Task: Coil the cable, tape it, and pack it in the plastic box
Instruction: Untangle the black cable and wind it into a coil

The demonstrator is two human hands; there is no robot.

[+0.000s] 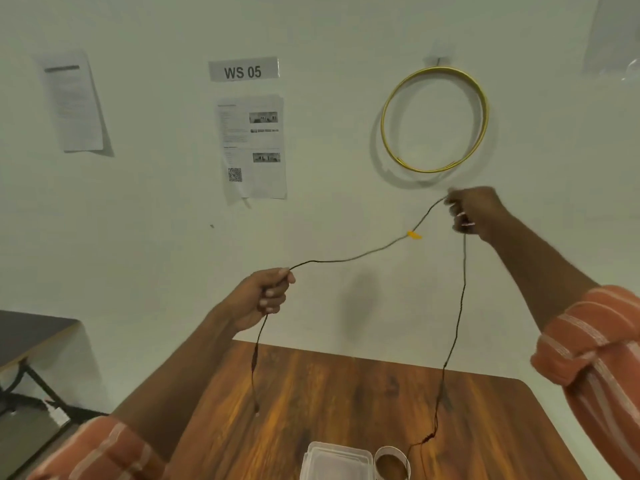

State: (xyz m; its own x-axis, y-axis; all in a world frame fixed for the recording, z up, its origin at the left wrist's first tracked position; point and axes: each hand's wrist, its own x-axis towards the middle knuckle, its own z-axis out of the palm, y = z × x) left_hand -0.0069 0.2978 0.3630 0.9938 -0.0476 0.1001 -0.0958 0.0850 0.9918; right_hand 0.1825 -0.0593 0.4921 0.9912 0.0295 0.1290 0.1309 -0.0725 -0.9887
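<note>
A thin dark cable is stretched in the air between my two hands, above the wooden table. My left hand is shut on it at centre, with a short end hanging down from the fist. My right hand is raised higher at the right and shut on the cable too; a long length drops from it to the table. A small yellow tag sits on the cable near my right hand. A clear plastic box and a roll of clear tape stand at the table's near edge.
A yellow cable coil hangs on the wall above my right hand. Paper sheets and a "WS 05" label are stuck to the wall. A dark table stands at the left.
</note>
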